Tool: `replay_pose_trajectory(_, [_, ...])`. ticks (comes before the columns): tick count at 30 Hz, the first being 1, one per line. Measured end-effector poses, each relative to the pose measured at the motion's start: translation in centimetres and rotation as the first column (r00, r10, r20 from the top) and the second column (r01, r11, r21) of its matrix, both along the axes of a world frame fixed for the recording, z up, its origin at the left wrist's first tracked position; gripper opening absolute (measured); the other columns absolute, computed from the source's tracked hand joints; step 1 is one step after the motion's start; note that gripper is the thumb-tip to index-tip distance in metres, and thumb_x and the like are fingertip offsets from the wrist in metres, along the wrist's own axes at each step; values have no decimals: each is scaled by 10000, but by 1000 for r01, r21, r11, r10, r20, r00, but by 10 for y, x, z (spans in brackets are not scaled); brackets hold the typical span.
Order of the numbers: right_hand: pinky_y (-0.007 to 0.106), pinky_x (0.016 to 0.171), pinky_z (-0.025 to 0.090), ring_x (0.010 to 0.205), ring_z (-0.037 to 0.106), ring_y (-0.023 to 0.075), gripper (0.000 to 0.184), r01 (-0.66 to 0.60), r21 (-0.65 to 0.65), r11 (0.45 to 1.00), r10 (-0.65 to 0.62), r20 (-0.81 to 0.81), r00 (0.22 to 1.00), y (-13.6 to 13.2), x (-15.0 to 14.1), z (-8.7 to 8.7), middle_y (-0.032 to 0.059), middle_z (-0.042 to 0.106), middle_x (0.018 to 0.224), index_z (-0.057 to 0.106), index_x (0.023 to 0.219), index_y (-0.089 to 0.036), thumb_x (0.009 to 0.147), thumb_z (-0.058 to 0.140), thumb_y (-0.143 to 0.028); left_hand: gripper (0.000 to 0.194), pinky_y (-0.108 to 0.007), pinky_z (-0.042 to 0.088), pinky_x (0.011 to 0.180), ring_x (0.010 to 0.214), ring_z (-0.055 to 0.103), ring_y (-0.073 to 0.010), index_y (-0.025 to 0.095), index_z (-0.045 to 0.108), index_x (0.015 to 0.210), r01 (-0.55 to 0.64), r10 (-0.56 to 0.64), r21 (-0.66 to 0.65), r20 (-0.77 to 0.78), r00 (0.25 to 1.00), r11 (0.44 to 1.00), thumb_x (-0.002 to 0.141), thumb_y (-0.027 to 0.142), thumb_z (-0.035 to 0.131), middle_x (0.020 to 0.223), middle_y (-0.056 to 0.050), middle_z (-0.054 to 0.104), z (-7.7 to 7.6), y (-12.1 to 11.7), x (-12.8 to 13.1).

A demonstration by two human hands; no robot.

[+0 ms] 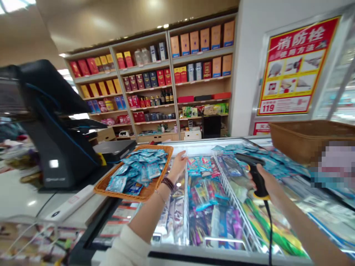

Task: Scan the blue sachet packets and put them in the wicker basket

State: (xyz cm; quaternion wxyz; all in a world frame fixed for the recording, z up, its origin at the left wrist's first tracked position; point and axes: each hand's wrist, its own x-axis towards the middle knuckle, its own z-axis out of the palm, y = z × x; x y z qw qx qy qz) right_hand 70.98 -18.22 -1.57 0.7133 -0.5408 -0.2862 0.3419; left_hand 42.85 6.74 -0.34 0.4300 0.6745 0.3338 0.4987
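Observation:
My left hand (179,165) is open, with its fingers spread just past the right rim of a woven wicker tray (133,194), and I cannot tell whether it touches the rim. The tray is heaped with flat blue packets (135,171) and rests on the edge of a glass-topped chest freezer (210,146). My right hand (270,188) grips a black handheld barcode scanner (256,177) with a yellow band and trailing cord, above colourful packaged goods (208,210) in the freezer's wire dividers.
A black checkout terminal (52,125) stands at left on a white counter (33,192). A brown wicker basket (299,140) sits at right, partly behind a pixelated patch. Shelves of boxed and bottled liquor (146,79) stand behind the freezer, and a red-and-yellow poster (294,66) hangs at right.

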Motion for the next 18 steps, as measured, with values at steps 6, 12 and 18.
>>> replay_pose_trajectory(6, [227, 344, 433, 417, 526, 121, 514, 164, 28, 986, -163, -36, 986, -22, 52, -2, -7, 618, 621, 652, 803, -229, 827, 788, -724, 485, -499, 528, 1188, 1309, 699, -303, 195, 715, 1394, 196, -144, 157, -290, 946, 968, 911, 242, 726, 1400, -164, 740, -22, -34, 108])
replay_pose_trajectory(12, [222, 356, 454, 453, 549, 121, 600, 199, 88, 976, -192, -76, 978, -26, 64, -8, -19, 627, 657, 659, 866, -231, 769, 808, -804, 698, -631, 262, 1358, 1655, 328, -406, 252, 587, 1584, 460, -203, 312, -600, 774, 831, 921, 382, 761, 1729, -157, 466, -27, -80, 228])
replay_pose_trajectory(18, [242, 354, 434, 438, 514, 124, 699, 278, 76, 958, -273, -73, 959, -28, 61, -8, -11, 628, 638, 645, 840, -239, 635, 846, -876, 632, -830, 41, 1299, 1687, 107, -522, 314, 636, 1556, 586, -149, 326, -772, 618, 742, 972, 552, 680, 1831, -90, 290, -18, -110, 326])
